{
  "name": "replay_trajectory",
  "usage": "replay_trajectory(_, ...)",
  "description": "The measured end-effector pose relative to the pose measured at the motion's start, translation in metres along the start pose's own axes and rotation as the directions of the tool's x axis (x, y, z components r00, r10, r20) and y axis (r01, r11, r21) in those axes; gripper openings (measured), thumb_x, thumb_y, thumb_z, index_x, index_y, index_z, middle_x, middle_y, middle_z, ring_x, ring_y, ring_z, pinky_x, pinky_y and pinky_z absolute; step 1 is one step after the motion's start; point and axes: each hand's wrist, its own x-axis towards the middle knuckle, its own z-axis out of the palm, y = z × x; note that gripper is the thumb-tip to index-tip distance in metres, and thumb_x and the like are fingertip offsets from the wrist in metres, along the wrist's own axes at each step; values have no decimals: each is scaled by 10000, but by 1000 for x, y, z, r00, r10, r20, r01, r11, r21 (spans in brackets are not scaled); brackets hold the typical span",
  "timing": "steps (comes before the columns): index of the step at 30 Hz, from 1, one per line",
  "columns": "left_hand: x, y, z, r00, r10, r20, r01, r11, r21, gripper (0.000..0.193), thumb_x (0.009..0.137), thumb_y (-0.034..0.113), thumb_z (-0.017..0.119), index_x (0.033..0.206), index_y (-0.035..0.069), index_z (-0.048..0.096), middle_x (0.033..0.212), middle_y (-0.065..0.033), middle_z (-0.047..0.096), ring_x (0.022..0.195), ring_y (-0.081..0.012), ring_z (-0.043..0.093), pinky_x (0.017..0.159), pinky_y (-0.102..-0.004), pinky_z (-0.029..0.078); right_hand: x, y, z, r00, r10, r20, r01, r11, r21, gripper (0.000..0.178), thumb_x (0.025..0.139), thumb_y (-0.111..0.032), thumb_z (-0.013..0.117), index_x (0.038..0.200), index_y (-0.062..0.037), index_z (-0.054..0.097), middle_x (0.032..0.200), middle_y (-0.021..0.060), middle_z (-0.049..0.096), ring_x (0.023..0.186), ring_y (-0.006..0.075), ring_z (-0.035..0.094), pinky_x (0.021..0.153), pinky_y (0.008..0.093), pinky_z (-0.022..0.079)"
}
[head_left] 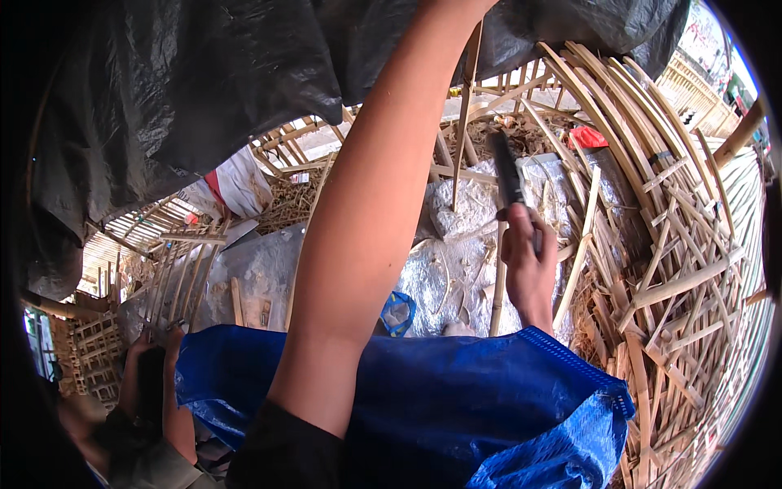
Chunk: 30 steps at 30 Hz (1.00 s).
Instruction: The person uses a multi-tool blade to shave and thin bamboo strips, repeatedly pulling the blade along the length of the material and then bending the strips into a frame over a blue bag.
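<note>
one dark knife (pixel 507 169), beyond the right part of the blue sheet (pixel 456 399), my landmark. i count one right hand (pixel 531 265) on it: fingers closed around its lower end, thumb laid along it, blade pointing away from the sheet. one upright bamboo strip (pixel 498 285) stands just left of that hand, rising from the sheet's far edge; contact with the hand i cannot tell.

one left forearm (pixel 358 212), with one black sleeve (pixel 289 444), crosses over the sheet and runs far beyond it. the left hand lies outside my view; its grip i cannot tell.

just beyond the sheet: one silvery surface (pixel 423 281) and one small blue-rimmed bag (pixel 397 314). farther beyond, to the right: one red item (pixel 588 137), kind unclear.

right of the sheet: one large heap of bamboo strips (pixel 672 277), too tangled for me to count.

at the sheet's left end: one co-worker (pixel 179 424), two hands near a few thin strips; their grip i cannot tell. beyond that end: one white sack (pixel 244 183) with a red band. farthest beyond, one black tarp (pixel 204 73) hangs.
</note>
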Motion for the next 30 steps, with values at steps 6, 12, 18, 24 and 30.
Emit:
replay_trajectory(6, 10, -20, -6, 990, 137, -26, -138, 990, -29, 276, 1021, 201, 314, 832, 96, 487, 718, -47, 520, 642, -161, 537, 632, -299, 426, -18, -45, 14, 983, -174, -66, 184, 871, 455, 427, 1042, -443, 450, 1044, -35, 576, 602, -77, 409, 513, 19, 300, 486, 232, 200)
replay_trajectory(12, 3, -22, -2, 995, 82, 55, -82, 997, 4, 177, 979, 159, 351, 903, 90, 494, 779, -44, 518, 740, -155, 548, 706, -300, 425, -6, 11, 34, 983, 64, 170, -89, 985, 147, 409, 1047, -416, 486, 986, -21, 572, 677, -27, 476, 586, 54, 422, 512, 243, 323)
replay_trajectory(18, 0, -15, -3, 1000, 7, -10, -7, 998, 58, 215, 994, 159, 309, 902, 86, 490, 762, -38, 496, 723, -150, 541, 695, -286, 430, -1, -14, 22, 991, 25, 134, -44, 989, 142, 423, 1053, -418, 473, 937, -37, 612, 538, -76, 341, 473, 34, 253, 461, 256, 171)
replay_trajectory(24, 0, -18, -3, 997, -71, -24, 73, 994, 76, 211, 981, 230, 328, 898, 141, 501, 776, -17, 591, 697, -99, 521, 597, -269, 422, 9, 22, 15, 959, -270, 90, 272, 773, -573, 344, 1010, -342, 526, 955, -6, 475, 558, 194, 576, 484, 380, 606, 470, 457, 443)
replay_trajectory(30, 2, -6, -31, 999, -46, -8, 47, 979, 198, 229, 974, 288, 336, 905, 163, 516, 793, -12, 634, 687, -91, 526, 577, -257, 414, -10, -30, 12, 998, -55, 18, 46, 944, 328, 390, 1062, -386, 455, 982, -28, 587, 585, -65, 395, 519, 39, 336, 478, 241, 262)
